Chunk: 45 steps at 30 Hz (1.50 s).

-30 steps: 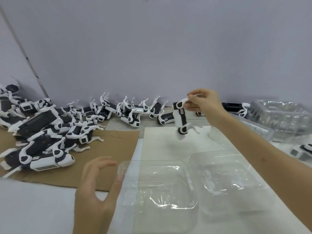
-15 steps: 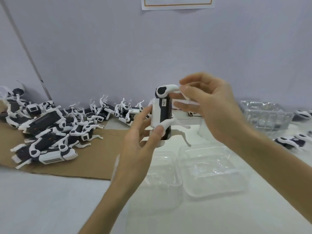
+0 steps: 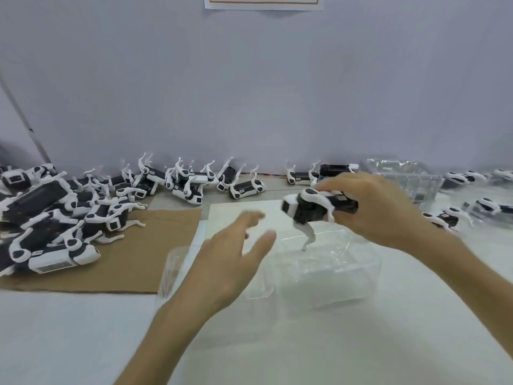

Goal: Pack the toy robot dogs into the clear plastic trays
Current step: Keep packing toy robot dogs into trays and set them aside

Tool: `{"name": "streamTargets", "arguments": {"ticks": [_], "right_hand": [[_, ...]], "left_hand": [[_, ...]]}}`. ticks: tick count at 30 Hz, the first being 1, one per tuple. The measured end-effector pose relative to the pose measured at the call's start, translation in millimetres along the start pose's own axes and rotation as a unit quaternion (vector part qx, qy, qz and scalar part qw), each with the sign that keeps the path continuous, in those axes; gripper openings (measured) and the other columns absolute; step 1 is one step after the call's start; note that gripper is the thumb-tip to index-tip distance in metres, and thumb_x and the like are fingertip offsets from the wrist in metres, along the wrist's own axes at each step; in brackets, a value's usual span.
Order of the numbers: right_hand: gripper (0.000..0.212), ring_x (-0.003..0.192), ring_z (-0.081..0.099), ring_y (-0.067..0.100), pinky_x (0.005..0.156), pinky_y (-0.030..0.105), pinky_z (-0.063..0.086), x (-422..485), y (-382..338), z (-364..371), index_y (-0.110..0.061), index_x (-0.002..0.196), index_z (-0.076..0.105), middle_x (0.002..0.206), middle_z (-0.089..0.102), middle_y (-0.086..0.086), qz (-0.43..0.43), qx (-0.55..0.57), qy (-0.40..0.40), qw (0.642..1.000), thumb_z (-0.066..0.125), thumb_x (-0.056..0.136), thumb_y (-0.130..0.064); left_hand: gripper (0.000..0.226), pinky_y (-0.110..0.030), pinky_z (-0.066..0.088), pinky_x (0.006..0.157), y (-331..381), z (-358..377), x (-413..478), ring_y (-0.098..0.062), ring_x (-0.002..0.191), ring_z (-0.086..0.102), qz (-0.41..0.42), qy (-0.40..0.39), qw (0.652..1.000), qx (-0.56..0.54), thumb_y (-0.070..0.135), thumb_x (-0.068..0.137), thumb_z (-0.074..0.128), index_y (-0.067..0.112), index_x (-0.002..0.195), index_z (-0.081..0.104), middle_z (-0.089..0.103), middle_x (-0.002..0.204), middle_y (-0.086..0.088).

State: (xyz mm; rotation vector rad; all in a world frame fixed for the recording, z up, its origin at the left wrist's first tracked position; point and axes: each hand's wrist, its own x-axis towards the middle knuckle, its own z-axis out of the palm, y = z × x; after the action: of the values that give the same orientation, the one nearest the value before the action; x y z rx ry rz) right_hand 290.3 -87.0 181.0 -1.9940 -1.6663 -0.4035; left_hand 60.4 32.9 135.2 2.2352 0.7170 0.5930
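My right hand (image 3: 377,209) grips a black-and-white toy robot dog (image 3: 313,209) and holds it level in the air, one white leg hanging down over the right clear plastic tray (image 3: 358,276). A second clear tray (image 3: 172,270) lies just left of it, partly hidden by my left hand (image 3: 233,259). That hand hovers above it with fingers spread and holds nothing; it is blurred by motion.
Several toy dogs are heaped on brown cardboard (image 3: 144,254) at the left, with more dogs (image 3: 191,184) lined along the wall. A stack of clear trays (image 3: 402,179) stands at the back right, beside packed dogs (image 3: 449,218). The table is white.
My left hand has let go of the dog and dropped back toward the left tray. My right hand turned the dog from upright to level and lowered it over the right tray.
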Motion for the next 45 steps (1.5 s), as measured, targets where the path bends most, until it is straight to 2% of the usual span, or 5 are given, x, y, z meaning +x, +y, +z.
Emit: {"name": "streamTargets", "arguments": {"ticks": [8,19,26,37,45], "right_hand": [[0.036,0.098,0.053,0.007,0.070,0.025,0.036,-28.7,27.2,57.6,-0.046,0.104,0.073,0.099,0.065,-0.031,0.100,-0.039,-0.081,0.991,0.084,0.074,-0.030],[0.026,0.090,0.052,0.012,0.068,0.027,0.034,-18.3,24.5,58.5,-0.039,0.087,0.072,0.084,0.058,-0.015,0.129,-0.019,-0.100,0.986,0.087,0.068,-0.030],[0.020,0.092,0.051,0.008,0.071,0.028,0.037,-13.4,18.1,45.2,-0.042,0.081,0.067,0.088,0.057,-0.018,0.122,-0.036,-0.124,0.984,0.083,0.074,-0.032],[0.029,0.087,0.064,0.020,0.074,0.034,0.051,-42.8,22.9,76.6,-0.007,0.061,0.059,0.089,0.068,-0.001,0.041,0.114,-0.044,0.992,0.086,0.067,0.003],[0.067,0.120,0.044,-0.012,0.095,0.006,0.036,-28.2,52.8,32.0,-0.041,0.131,0.053,0.131,0.045,-0.029,0.069,0.126,-0.229,0.963,0.081,0.078,-0.012]], "left_hand": [[0.056,-0.028,0.026,0.114,-42.4,11.2,-14.2,-0.006,0.139,0.037,-0.061,-0.089,0.978,0.179,0.065,0.094,0.043,0.047,0.146,0.033,0.012,0.160,0.031],[0.026,-0.039,0.039,0.102,-39.4,42.1,-20.6,-0.019,0.117,0.059,0.243,0.162,0.935,0.199,0.025,0.090,0.059,0.025,0.114,0.069,0.064,0.129,0.006],[0.073,-0.030,0.053,0.098,-23.1,97.9,-31.5,-0.020,0.133,0.053,0.274,-0.043,0.892,0.356,0.048,0.075,0.072,0.025,0.143,0.054,0.051,0.149,0.000],[0.063,-0.036,0.055,0.095,-43.9,90.1,-26.0,0.002,0.150,-0.001,0.257,-0.082,0.952,0.147,0.023,0.096,0.047,0.038,0.153,0.026,0.019,0.159,0.022],[0.053,-0.026,0.043,0.108,-49.6,83.6,-26.2,0.010,0.146,0.012,0.246,-0.040,0.963,0.102,0.019,0.095,0.050,0.036,0.145,0.045,0.034,0.153,0.026]]}}
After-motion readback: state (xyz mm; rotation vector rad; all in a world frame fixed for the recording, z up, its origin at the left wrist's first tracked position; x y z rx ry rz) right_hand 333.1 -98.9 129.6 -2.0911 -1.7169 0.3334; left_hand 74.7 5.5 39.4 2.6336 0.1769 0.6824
